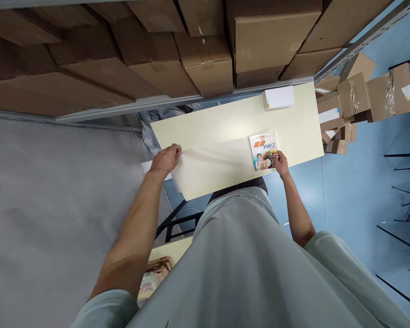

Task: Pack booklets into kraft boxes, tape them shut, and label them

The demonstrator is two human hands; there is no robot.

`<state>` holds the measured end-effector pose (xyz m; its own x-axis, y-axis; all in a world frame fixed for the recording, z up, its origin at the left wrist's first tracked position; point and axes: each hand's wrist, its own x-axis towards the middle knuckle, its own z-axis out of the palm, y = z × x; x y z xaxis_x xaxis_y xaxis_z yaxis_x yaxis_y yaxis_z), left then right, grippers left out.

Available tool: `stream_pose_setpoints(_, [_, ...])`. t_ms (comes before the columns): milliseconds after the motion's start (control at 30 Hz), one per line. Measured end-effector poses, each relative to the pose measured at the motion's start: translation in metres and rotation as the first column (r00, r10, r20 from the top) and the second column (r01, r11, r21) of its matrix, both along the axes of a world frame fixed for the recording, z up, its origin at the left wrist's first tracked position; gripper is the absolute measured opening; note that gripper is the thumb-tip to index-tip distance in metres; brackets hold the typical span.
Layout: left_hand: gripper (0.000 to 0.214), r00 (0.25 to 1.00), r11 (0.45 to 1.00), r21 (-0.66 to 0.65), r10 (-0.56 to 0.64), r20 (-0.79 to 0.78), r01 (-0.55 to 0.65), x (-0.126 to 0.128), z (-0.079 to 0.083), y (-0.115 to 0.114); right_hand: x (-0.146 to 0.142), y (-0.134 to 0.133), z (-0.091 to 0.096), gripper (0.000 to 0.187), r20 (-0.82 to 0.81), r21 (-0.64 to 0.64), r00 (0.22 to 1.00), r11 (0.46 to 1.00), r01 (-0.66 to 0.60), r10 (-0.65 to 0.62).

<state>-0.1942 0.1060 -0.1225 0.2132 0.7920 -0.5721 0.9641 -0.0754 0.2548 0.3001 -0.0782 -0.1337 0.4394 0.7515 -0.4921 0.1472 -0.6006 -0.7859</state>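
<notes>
A pale yellow table (pixel 232 120) stands in front of me. A large translucent sheet (pixel 212 166) lies across its near half. My left hand (pixel 166 159) is closed, pinching the sheet's left edge. A small book with a colourful printed cover (pixel 263 151) rests on the right end of the sheet. The fingers of my right hand (pixel 280 163) grip the book's lower right corner. A white stack of paper or a box (pixel 278 97) sits at the table's far edge.
Shelving with several brown cardboard boxes (pixel 208 64) rises behind the table. More boxes (pixel 358 95) are piled on the blue floor at the right. Black stand legs (pixel 406 182) spread at the far right. A second table with items (pixel 157 269) sits low at the left, beside grey floor.
</notes>
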Motion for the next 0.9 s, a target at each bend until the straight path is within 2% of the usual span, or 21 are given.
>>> stream_pose_setpoints(133, [0.027,0.999,0.996,-0.087,-0.019,-0.027,0.017,0.01,0.006,0.012,0.005,0.002,-0.002,0.048,0.025,0.085,1.0,0.996,-0.019,0.017])
stream_pose_setpoints(200, [0.033,1.0,0.999,-0.033,0.013,-0.009,-0.013,0.024,0.007,0.01,0.007,0.004,-0.002,0.042,0.07,0.086,0.997,0.996,-0.035,0.029])
stream_pose_setpoints(267, [0.035,0.997,0.997,0.058,0.043,0.059,-0.047,0.049,0.009,0.001,0.008,0.007,-0.002,0.032,0.117,0.032,0.992,0.999,-0.042,0.038])
stream_pose_setpoints(333, [0.035,0.981,0.994,0.095,0.038,0.188,-0.056,0.086,0.009,-0.014,0.008,0.009,-0.002,0.024,0.168,-0.051,0.985,0.998,-0.03,0.038])
stream_pose_setpoints(467, [0.03,0.88,0.996,-0.074,-0.008,0.476,0.049,0.183,0.004,-0.061,0.003,0.011,0.001,0.024,0.313,-0.193,0.948,0.981,0.01,0.052])
stream_pose_setpoints(567, [0.042,0.805,0.976,-0.216,0.104,0.584,0.031,0.247,-0.009,-0.1,0.001,0.009,0.004,0.026,0.453,-0.214,0.887,0.977,0.016,0.085])
stream_pose_setpoints(633, [0.056,0.761,0.968,-0.251,0.185,0.622,-0.03,0.275,-0.02,-0.121,0.001,0.009,0.004,0.032,0.529,-0.206,0.845,0.978,0.039,0.078])
stream_pose_setpoints(700, [0.062,0.728,0.964,-0.248,0.238,0.642,-0.097,0.29,-0.032,-0.134,0.001,0.009,0.002,0.041,0.556,-0.218,0.829,0.974,0.069,0.066])
stream_pose_setpoints(767, [0.064,0.699,0.958,-0.255,0.274,0.661,-0.134,0.293,-0.042,-0.14,0.001,0.012,-0.002,0.048,0.542,-0.251,0.838,0.963,0.093,0.06])
stream_pose_setpoints(900, [0.067,0.66,0.951,-0.295,0.277,0.698,-0.086,0.284,-0.05,-0.139,0.004,0.023,-0.007,0.037,0.48,-0.317,0.876,0.942,0.113,0.057])
